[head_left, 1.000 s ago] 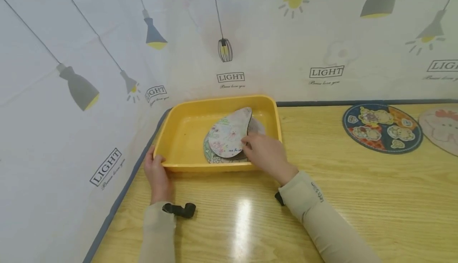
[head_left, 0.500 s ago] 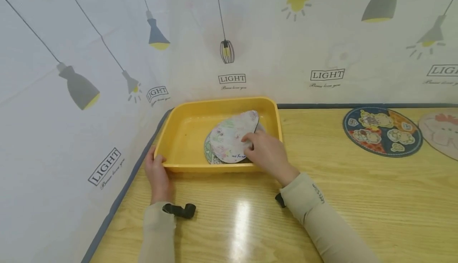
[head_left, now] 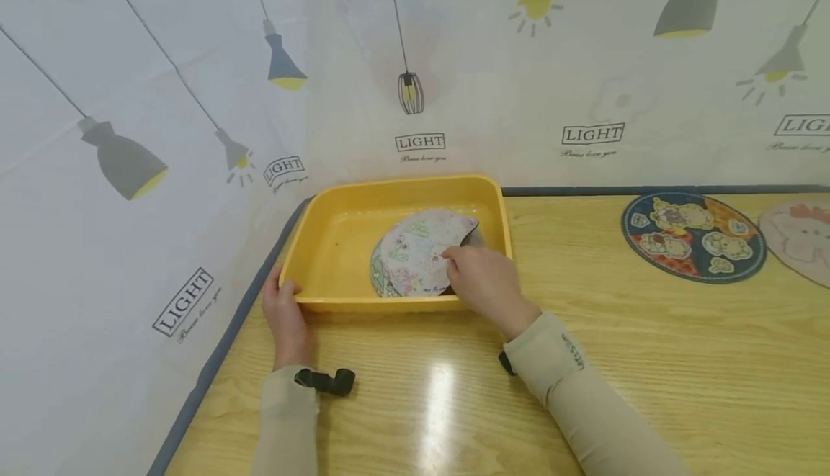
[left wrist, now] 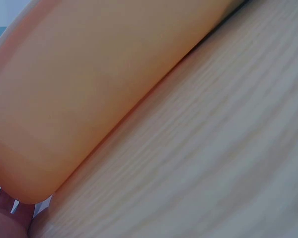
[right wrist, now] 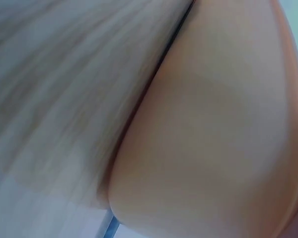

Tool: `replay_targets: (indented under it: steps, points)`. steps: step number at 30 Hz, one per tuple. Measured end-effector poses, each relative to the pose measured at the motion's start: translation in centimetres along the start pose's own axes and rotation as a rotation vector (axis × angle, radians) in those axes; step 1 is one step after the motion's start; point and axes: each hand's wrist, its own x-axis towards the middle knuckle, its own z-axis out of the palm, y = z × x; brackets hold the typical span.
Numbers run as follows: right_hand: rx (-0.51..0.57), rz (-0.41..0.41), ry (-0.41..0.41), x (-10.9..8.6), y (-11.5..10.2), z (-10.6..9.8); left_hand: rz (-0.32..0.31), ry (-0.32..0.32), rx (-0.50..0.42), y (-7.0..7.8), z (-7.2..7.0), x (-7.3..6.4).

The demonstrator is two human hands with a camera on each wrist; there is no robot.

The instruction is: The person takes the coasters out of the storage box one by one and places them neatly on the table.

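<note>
Your left hand curls round the near-left corner of the yellow tray, thumb on the rim, and your right hand reaches over the near side with its fingers drawn together, pinching the right part of the pale mat. In front of you, the white wall covering carries printed hanging lamps and the word LIGHT, with a blue-grey band along its foot. Next in size is the pale wooden surface under your beige sleeves. The tray sits on it, in the corner where the covering turns. To the right lie a blue and orange mat with cartoon figures and, up against it, a pinkish mat cut off by the edge of the head view. Inside the tray, right of its middle, the pale mat lies over a green-patterned mat, its far-right edge raised
</note>
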Motion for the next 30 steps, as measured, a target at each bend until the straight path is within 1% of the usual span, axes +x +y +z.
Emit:
replay_targets:
  steps: [6, 12, 15, 19, 23, 30]
  points:
    - [-0.019, -0.013, 0.012, -0.01, 0.03, 0.03, -0.001, -0.004, -0.014, 0.11, 0.10, -0.05]
    - [0.055, -0.051, 0.037, 0.06, 0.26, 0.08, -0.017, -0.002, -0.003, 0.09, -0.01, -0.09]
    - [0.091, -0.069, 0.051, 0.18, 0.36, 0.11, -0.020, -0.002, -0.013, 0.01, -0.08, -0.04]
    - [0.103, -0.080, 0.046, 0.22, 0.49, 0.07, -0.018, -0.007, -0.021, -0.05, -0.08, -0.05]
    - [0.126, -0.065, 0.042, 0.24, 0.52, -0.18, -0.015, -0.006, -0.005, 0.05, -0.09, -0.04]
    - [0.254, -0.010, 0.045, 0.33, 0.79, -0.37, -0.015, -0.015, -0.013, 0.05, -0.17, -0.13]
